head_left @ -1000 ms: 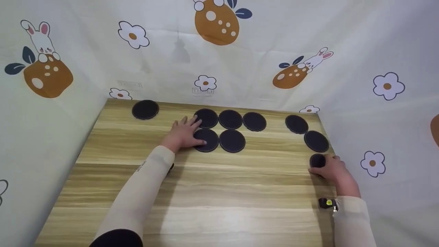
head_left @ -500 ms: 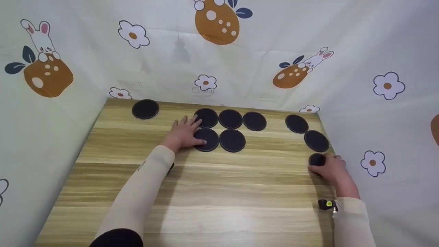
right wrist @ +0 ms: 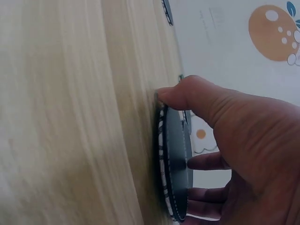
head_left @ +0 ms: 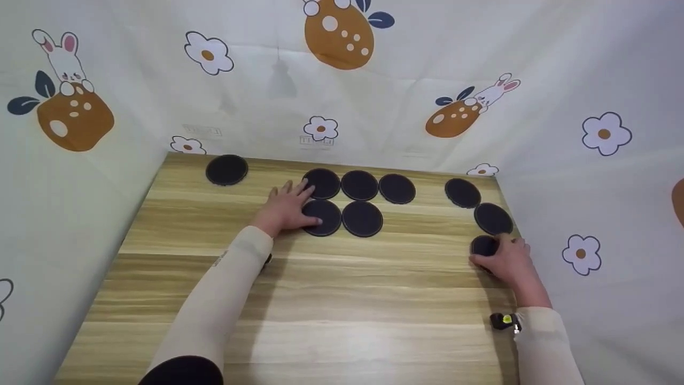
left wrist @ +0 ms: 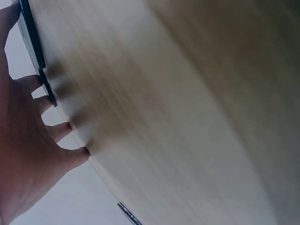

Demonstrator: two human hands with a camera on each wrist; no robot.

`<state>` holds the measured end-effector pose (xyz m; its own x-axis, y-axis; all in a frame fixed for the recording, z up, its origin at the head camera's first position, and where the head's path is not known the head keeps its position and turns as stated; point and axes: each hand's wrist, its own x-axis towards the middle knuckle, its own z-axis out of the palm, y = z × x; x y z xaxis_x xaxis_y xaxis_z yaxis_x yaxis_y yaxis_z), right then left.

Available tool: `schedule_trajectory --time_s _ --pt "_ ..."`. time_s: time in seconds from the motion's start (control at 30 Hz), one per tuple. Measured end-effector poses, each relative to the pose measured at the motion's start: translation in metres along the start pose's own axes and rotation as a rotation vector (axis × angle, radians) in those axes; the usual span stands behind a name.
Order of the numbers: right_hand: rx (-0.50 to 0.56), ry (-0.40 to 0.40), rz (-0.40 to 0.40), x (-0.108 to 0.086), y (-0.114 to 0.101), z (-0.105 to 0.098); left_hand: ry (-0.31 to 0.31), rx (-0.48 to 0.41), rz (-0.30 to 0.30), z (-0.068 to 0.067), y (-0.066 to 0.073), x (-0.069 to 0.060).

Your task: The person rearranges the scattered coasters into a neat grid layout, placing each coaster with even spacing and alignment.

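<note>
In the head view my left hand point(head_left: 286, 207) lies with fingers spread at the left side of two round black coasters. Its fingertips touch the back coaster point(head_left: 325, 184), and the thumb rests on the front coaster point(head_left: 322, 219). At the table's right side my right hand point(head_left: 510, 260) grips another black coaster point(head_left: 483, 246) by its edge, between thumb and fingers. The right wrist view shows this held coaster point(right wrist: 177, 159) with a stitched rim, lying low over or on the wood; which one I cannot tell. The hand hides part of it.
Three more coasters adjoin the left-hand pair: one point(head_left: 359, 185), another point(head_left: 397, 189) and a front one point(head_left: 362, 218). Two coasters point(head_left: 463, 193) lie at the back right, one point(head_left: 227, 170) at the back left. Patterned cloth walls point(head_left: 256, 112) border the wooden table point(head_left: 331, 299).
My right hand has slid left and slightly away from me, carrying its coaster from the right edge inward. The left hand and the other coasters stay put.
</note>
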<state>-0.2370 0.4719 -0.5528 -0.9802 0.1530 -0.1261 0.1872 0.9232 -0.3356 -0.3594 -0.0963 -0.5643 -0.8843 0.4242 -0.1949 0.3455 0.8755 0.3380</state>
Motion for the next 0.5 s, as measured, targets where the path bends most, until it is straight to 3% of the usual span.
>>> schedule_trajectory --time_s 0.2,0.5 --pt "0.03 0.07 -0.07 0.006 -0.022 0.011 -0.001 -0.011 -0.001 0.0 0.001 0.0" --pt "0.061 0.109 -0.18 0.019 -0.062 0.03 0.001 0.011 0.007 0.0 0.001 0.0"
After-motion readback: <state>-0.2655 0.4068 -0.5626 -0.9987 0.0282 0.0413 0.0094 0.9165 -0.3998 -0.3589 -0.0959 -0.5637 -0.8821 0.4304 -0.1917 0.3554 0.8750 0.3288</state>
